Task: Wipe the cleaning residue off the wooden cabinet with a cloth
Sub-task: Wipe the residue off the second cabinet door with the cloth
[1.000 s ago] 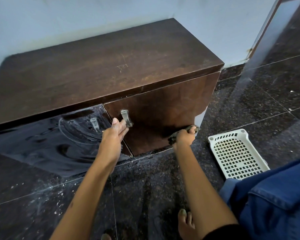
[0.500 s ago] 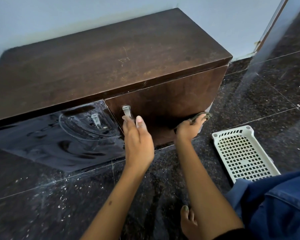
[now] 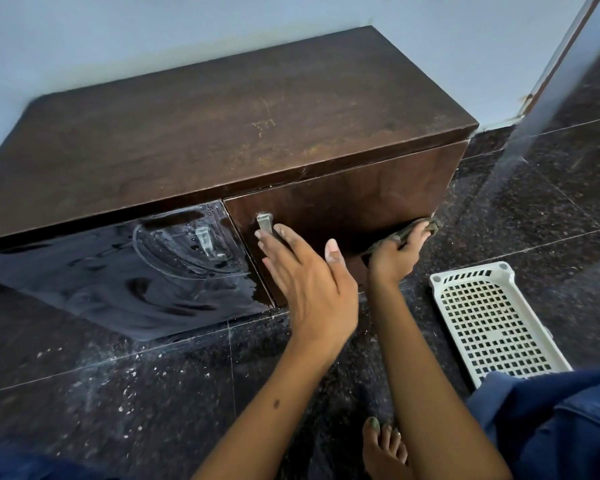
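Cloth (image 3: pixel 407 233) bunched in right hand (image 3: pixel 397 256) at right door's (image 3: pixel 354 206) lower right corner; soapy left door (image 3: pixel 125 271) far leftward, nearer open left hand (image 3: pixel 309 282).

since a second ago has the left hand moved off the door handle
Yes. The left hand has shifted rightward and below the door handle, fingers now straight.

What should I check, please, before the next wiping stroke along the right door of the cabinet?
1. Cloth gripped by right hand: ok.
2. Cloth against right door, low near its right edge: ok.
3. Left hand open, steadying the door beside its handle: ok.
4. Left door free of residue: not ok, wet swirls show.
5. Basket clear of the stroke: ok.
6. Cloth clean enough: cannot tell.
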`<state>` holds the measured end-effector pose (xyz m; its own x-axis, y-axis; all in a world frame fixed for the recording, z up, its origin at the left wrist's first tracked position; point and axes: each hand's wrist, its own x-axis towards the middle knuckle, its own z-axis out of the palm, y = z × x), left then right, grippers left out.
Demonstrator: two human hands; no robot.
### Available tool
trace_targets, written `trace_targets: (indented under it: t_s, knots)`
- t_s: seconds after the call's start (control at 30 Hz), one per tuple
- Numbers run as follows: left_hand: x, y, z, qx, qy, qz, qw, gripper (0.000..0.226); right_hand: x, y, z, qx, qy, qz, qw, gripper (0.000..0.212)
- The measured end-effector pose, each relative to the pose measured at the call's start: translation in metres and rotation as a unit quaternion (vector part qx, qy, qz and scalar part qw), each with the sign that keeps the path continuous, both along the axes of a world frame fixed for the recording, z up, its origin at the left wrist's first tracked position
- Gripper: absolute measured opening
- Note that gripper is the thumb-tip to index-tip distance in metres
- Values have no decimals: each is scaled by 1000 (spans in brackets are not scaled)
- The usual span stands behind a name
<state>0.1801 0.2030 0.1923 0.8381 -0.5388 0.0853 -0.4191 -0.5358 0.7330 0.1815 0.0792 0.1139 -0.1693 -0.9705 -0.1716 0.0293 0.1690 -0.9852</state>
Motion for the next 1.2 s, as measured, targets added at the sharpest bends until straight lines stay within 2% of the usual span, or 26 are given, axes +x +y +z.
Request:
trace_targets:
  t_s: [0.07, 0.1, 0.17, 0.23, 0.37, 0.4, 0.47, 0.53, 0.57, 0.73, 0.87, 0.93, 1.0, 1.07, 1.2]
  knots:
    - [0, 2, -2, 10, -38, -23, 999, 70, -5, -7, 0, 58, -15, 0, 998, 60]
    - [1, 4, -2, 17, -49, -29, 998, 69, -5, -6, 3, 53, -14, -2, 998, 60]
    - [2, 6, -1, 31, -73, -36, 996, 68, 1, 3, 12, -16, 0, -5, 1000, 60]
    - [2, 8, 0, 66, -134, -53, 987, 69, 8, 14, 15, -84, 19, -11, 996, 61]
    - [11, 10, -4, 176, -295, -123, 931, 66, 8, 18, 10, -128, 41, -19, 991, 60]
    - [17, 12, -5, 200, -316, -136, 918, 66, 5, 14, 6, -118, 39, -11, 992, 61]
    - [30, 16, -7, 239, -341, -147, 897, 66, -4, 0, 0, -37, 15, -3, 999, 60]
    - [40, 20, -7, 264, -360, -154, 882, 66, -10, -11, -4, 53, -12, -1, 999, 58]
    - [42, 22, -7, 269, -365, -156, 878, 66, -10, -11, -2, 68, -12, -1, 998, 57]
    - [41, 23, -8, 260, -372, -155, 878, 66, 13, 20, 16, -69, 21, -23, 997, 59]
    - [42, 23, -7, 247, -371, -155, 882, 64, 14, 22, 10, -89, 16, -22, 996, 60]
    - [42, 22, -6, 245, -376, -158, 880, 63, 6, 4, 3, -7, -13, -32, 999, 59]
    - [44, 22, -4, 244, -382, -159, 877, 63, -3, -18, -1, 127, -73, -43, 988, 59]
    - [45, 24, -3, 242, -386, -161, 876, 63, -5, -26, 0, 168, -94, -40, 980, 61]
    - [46, 26, -5, 237, -385, -158, 878, 63, 15, -2, 12, 6, -22, -54, 998, 55]
